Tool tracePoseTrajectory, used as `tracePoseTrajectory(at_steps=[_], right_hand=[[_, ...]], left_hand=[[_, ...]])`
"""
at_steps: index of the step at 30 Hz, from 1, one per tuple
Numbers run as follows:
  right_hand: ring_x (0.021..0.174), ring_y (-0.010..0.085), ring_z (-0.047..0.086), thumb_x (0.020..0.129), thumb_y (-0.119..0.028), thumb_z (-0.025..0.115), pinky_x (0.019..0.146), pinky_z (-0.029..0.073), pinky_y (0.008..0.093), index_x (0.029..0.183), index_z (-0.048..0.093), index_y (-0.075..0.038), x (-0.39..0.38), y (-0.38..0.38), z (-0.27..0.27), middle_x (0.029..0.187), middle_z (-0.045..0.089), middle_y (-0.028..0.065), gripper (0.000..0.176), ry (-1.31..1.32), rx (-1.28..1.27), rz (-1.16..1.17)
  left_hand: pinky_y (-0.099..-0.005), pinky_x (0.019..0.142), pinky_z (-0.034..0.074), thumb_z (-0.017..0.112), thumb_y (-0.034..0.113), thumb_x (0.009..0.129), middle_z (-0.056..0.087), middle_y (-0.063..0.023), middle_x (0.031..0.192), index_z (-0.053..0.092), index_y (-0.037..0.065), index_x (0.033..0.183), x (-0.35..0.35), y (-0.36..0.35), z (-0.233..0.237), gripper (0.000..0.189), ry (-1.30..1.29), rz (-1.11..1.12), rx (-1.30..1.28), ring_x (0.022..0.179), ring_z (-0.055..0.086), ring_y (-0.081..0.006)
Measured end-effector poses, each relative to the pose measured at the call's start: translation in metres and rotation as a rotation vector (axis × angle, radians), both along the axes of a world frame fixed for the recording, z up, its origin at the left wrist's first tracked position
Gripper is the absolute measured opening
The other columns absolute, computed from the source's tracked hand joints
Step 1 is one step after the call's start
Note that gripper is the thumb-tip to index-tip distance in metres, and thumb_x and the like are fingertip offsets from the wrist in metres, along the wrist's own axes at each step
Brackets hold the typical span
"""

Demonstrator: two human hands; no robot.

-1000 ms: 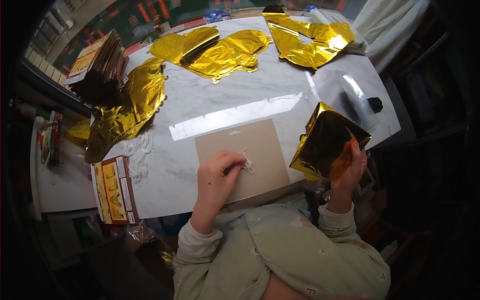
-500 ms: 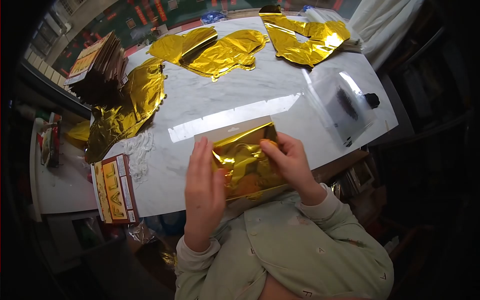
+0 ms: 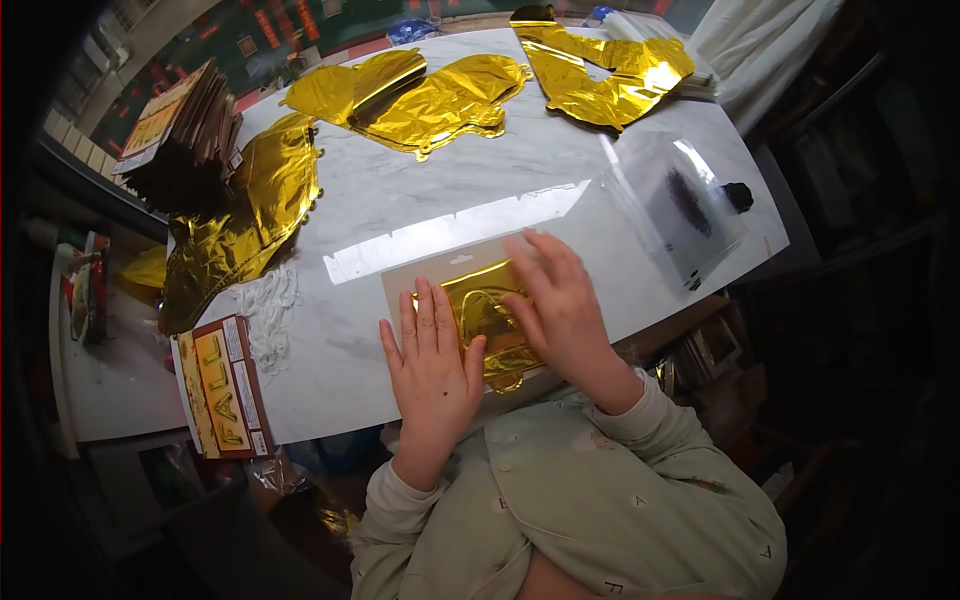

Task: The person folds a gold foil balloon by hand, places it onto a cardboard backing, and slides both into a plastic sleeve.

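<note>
A folded gold foil balloon [image 3: 487, 318] lies flat on a grey card [image 3: 407, 279] with a hanging slot, near the table's front edge. My left hand [image 3: 435, 375] rests palm down on the left part of the foil, fingers stretched out. On the right side my right hand [image 3: 562, 305] is over the foil's edge, its fingers apart and slightly curled, with nothing visibly gripped. The palms hide parts of the balloon and card.
Flat gold foil balloons [image 3: 440, 100] lie along the back, with another [image 3: 610, 75] at back right and one [image 3: 250, 215] at left. A stack of printed cards [image 3: 175, 130], a FALL card [image 3: 223, 388], white string [image 3: 268, 315] and clear plastic bags [image 3: 690, 205] surround the work area.
The gold foil now lies flatter on the card. My left hand has spread onto it, and my right hand has let go of its edge and opened.
</note>
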State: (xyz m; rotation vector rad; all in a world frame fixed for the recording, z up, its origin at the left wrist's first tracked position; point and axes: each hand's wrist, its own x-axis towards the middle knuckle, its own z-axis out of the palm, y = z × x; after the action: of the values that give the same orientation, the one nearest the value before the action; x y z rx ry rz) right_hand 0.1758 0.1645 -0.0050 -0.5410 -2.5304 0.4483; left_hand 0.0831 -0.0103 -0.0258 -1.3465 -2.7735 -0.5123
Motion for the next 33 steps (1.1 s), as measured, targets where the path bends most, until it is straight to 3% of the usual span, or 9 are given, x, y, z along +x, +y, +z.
tracePoseTrajectory(at_steps=[2,5,9,11,21,26,29,33], right_hand=[[0.15,0.0422,0.04,0.1,-0.02,0.07,0.121,0.036,0.0519,0.159,0.045,-0.005,-0.003,0.001,-0.003,0.163,0.041,0.0244,0.067,-0.067,0.066,0.258],[0.157,0.042,0.032,0.103,-0.027,0.065,0.126,0.031,0.0514,0.16,0.042,-0.003,-0.004,0.001,-0.018,0.168,0.036,0.0236,0.066,-0.182,-0.031,0.291],[0.156,0.0411,0.034,0.105,-0.031,0.061,0.126,0.029,0.0504,0.161,0.04,0.0,-0.002,0.001,-0.017,0.168,0.035,0.0231,0.067,-0.206,-0.005,0.301],[0.157,0.0396,0.033,0.106,-0.032,0.059,0.127,0.027,0.0494,0.161,0.038,0.001,-0.002,0.0,-0.015,0.169,0.035,0.0236,0.068,-0.235,0.031,0.292],[0.158,0.0391,0.032,0.106,-0.035,0.056,0.128,0.025,0.0486,0.161,0.038,0.002,0.002,0.0,-0.016,0.169,0.034,0.0247,0.069,-0.229,0.053,0.277],[0.156,0.0423,0.034,0.103,-0.026,0.063,0.127,0.028,0.0509,0.16,0.036,0.005,0.011,0.007,-0.013,0.167,0.035,0.0273,0.07,-0.125,-0.061,0.298],[0.155,0.043,0.036,0.101,-0.022,0.066,0.126,0.03,0.0516,0.16,0.036,0.006,0.028,0.015,-0.009,0.166,0.036,0.0279,0.071,-0.19,-0.021,0.261],[0.155,0.0427,0.037,0.101,-0.027,0.068,0.125,0.031,0.0518,0.159,0.037,0.006,0.05,0.009,0.002,0.166,0.038,0.0272,0.074,-0.197,-0.086,0.261]], left_hand=[[-0.0592,0.129,0.012,0.053,0.038,0.108,0.027,-0.0188,0.174,0.031,-0.001,0.165,0.0,0.0,0.002,0.073,0.001,-0.01,-0.008,0.162,0.023,-0.0363],[-0.0598,0.129,0.01,0.053,0.035,0.107,0.028,-0.0191,0.173,0.032,-0.001,0.164,0.0,-0.002,0.01,0.071,-0.064,-0.032,0.025,0.162,0.023,-0.0378],[-0.0603,0.129,0.009,0.054,0.032,0.106,0.028,-0.0199,0.173,0.032,-0.002,0.164,-0.007,-0.008,0.022,0.071,-0.197,-0.062,0.062,0.162,0.021,-0.0388],[-0.0617,0.129,0.01,0.056,0.033,0.104,0.028,-0.0219,0.173,0.036,-0.002,0.163,-0.008,-0.003,0.025,0.071,-0.063,-0.109,-0.004,0.161,0.023,-0.0385],[-0.0611,0.129,0.01,0.056,0.037,0.104,0.026,-0.0224,0.174,0.034,0.0,0.165,-0.005,0.003,0.008,0.074,-0.056,-0.154,-0.02,0.162,0.022,-0.0386],[-0.0615,0.129,0.012,0.057,0.04,0.104,0.026,-0.0228,0.173,0.034,-0.001,0.164,-0.007,0.004,0.014,0.076,0.002,-0.167,-0.069,0.161,0.024,-0.0391],[-0.0605,0.129,0.01,0.054,0.038,0.107,0.026,-0.0248,0.173,0.032,-0.004,0.163,-0.01,0.004,0.016,0.074,-0.008,-0.191,-0.068,0.161,0.023,-0.0401],[-0.0604,0.129,0.012,0.054,0.038,0.107,0.027,-0.026,0.172,0.032,-0.005,0.163,-0.016,0.004,0.022,0.074,-0.001,-0.201,-0.101,0.161,0.024,-0.0406]])
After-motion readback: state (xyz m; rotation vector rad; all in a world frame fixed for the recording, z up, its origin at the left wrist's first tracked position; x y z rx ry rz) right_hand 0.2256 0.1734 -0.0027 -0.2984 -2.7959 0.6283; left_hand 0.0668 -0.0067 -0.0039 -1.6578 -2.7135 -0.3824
